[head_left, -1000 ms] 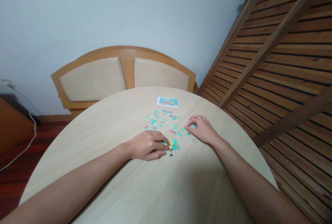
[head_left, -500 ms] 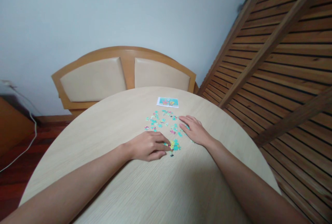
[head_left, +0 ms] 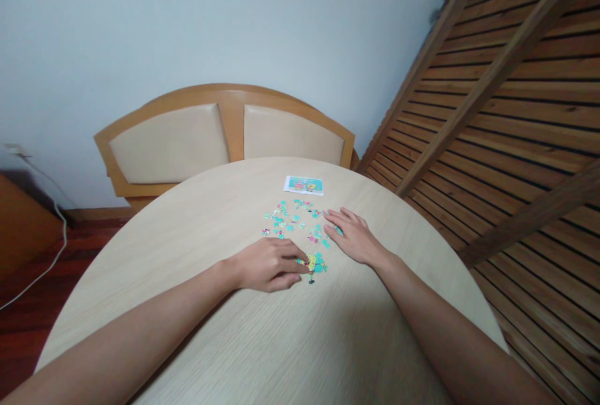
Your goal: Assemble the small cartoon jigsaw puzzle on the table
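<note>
My left hand (head_left: 272,264) rests on the table with its fingers stretched out. Its fingertips touch a small joined patch of jigsaw puzzle (head_left: 319,263), turquoise and yellow, and hide part of it. My right hand (head_left: 350,234) lies open to the right of the loose puzzle pieces (head_left: 289,222), fingers spread. Its fingertips are over or beside a few pieces, partly covering them; I cannot tell whether they touch. The loose pieces are turquoise, pink and white, scattered beyond the joined patch. Behind them lies a picture card (head_left: 304,185) with a pink and a yellow figure on turquoise.
The round pale wooden table (head_left: 262,342) fills the lower view. A padded wooden headboard (head_left: 232,124) stands behind it against the wall. On the right leans a slatted wooden frame (head_left: 492,105). A white cable (head_left: 59,255) hangs at the left above a dark red floor.
My right hand has shifted very slightly, its fingers a little more spread. My left hand stays on the joined patch, and the pieces look unmoved.
</note>
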The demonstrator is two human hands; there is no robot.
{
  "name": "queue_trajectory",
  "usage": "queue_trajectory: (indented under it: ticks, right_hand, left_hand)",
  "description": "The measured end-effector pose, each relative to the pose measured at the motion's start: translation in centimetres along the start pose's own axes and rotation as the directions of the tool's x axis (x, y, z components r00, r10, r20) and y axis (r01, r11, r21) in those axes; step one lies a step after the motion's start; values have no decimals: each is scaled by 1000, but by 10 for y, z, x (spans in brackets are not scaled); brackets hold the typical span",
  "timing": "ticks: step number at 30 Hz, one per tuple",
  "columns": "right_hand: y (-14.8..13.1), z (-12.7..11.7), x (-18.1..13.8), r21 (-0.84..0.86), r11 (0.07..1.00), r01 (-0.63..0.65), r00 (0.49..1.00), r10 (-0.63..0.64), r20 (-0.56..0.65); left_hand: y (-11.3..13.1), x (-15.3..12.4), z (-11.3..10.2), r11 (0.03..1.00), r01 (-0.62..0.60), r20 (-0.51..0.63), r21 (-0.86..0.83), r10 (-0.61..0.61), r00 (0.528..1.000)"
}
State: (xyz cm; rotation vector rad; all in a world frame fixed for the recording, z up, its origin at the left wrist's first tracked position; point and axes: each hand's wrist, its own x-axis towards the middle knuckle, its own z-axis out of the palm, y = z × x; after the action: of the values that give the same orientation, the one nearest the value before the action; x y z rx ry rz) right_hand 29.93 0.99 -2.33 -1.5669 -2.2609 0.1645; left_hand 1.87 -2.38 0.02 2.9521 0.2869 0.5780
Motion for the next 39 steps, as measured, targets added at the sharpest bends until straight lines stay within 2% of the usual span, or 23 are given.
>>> queue_trajectory:
  ticks: [9,15,20,25,27,29,31,34,37,39]
  right_hand:
    - [-1,-4,0,-58,997,-42,999,41,-21]
    - [-8,-5,-1,-35,999,16,999,-14,52]
    - [-10,-9,-2,-25,998,62,998,-62,14]
    - [-18,-11,-5,8,981,192,981,-192,-3]
    - [-20,-10,-6,20,972,236,971,-236,24]
    - [-20,-10,-6,24,969,247,968,-248,47]
    - [-17,-10,-6,27,971,239,969,-240,50]
    - [-11,-10,-6,33,971,236,971,-237,28]
    - [-12,-11,-5,37,967,251,968,-252,14]
    - [-18,-11,-6,51,960,275,961,-277,29]
  left_hand:
    - [0,0,0,1000,-4,-4,11,4,1000]
    - [-1,0,2,1000,-22,1,8,22,1000]
    - [1,0,1,999,-33,-8,15,33,999]
    - [4,1,0,999,-44,4,20,44,999]
    - [2,1,-1,1000,-14,-13,25,14,1000]
    - [-1,-1,-3,995,90,-62,53,-87,994]
    - [-6,-4,-4,960,262,-141,97,-248,959]
    - [-18,-9,-4,861,494,-248,125,-455,855]
    - [-27,-14,-2,761,638,-273,112,-594,757]
    - [-31,-16,0,730,676,-277,100,-632,724]
